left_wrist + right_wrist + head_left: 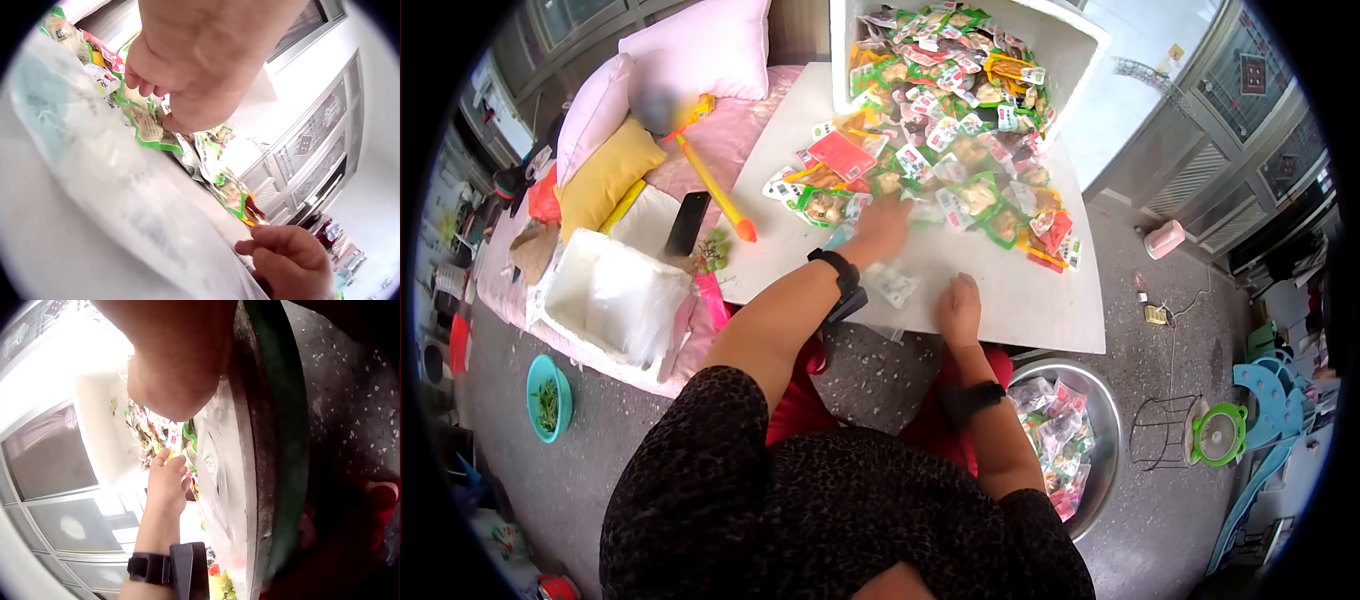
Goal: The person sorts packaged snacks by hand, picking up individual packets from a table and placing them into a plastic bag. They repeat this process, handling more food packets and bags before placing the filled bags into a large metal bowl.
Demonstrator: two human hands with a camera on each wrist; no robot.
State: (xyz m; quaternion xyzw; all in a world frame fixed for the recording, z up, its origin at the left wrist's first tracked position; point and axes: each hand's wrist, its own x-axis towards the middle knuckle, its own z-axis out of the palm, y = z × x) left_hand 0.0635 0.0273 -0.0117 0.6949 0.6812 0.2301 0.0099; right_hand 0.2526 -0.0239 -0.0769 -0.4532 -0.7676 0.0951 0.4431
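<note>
My left hand (885, 230) reaches over the tabletop to the near side of a pile of snack packets (975, 195). In the left wrist view its bent fingers hang close over a green-edged packet (149, 128); the right wrist view shows that same hand (167, 484) with thumb and fingers apart. My right hand (958, 312) rests near the table's front edge, its fingers loosely curled in the left wrist view, with nothing visible in them. Between the hands lies a clear plastic bag (893, 285), large and blurred in the left wrist view.
A white foam box (1072, 45) lies tipped on the table, packets spilling from it. A metal basin (1108, 450) of bagged packets stands at right. On the pink-covered seat at left are another foam box (580, 335), a phone (688, 222) and a yellow stick (712, 185).
</note>
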